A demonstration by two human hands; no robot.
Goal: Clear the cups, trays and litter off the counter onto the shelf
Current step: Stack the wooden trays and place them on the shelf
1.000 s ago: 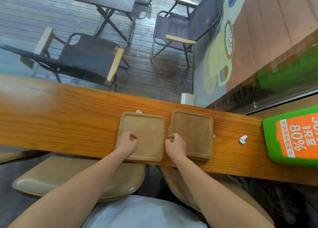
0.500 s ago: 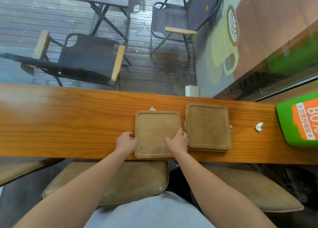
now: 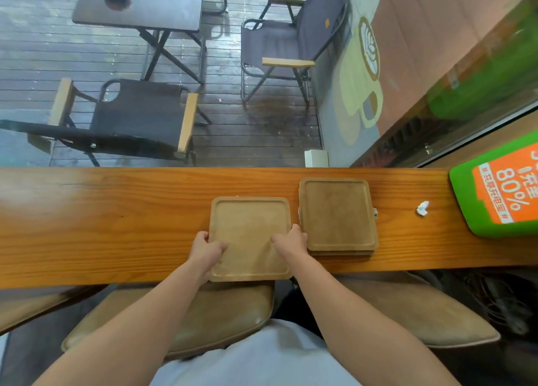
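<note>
I see both forearms reaching forward. Left hand (image 3: pixel 205 249) and right hand (image 3: pixel 292 240) pinch opposite edges of the tray (image 3: pixel 250 234), thumbs on top, tray overhanging the tabletop (image 3: pixel 116 225) edge. Stack (image 3: pixel 337 214) just beyond right hand.

Wooden trays: one held (image 3: pixel 250 237), stack beside (image 3: pixel 337 214), count unclear. Paper scraps: two (image 3: pixel 422 208) (image 3: pixel 375 213). Hands: two (image 3: pixel 205 251) (image 3: pixel 291 240).

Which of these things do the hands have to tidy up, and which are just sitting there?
To tidy:
near tray, held by left hand and right hand
tray stack
paper scrap

Just sitting there:
green sign
stool
outdoor chairs
outdoor table
</note>
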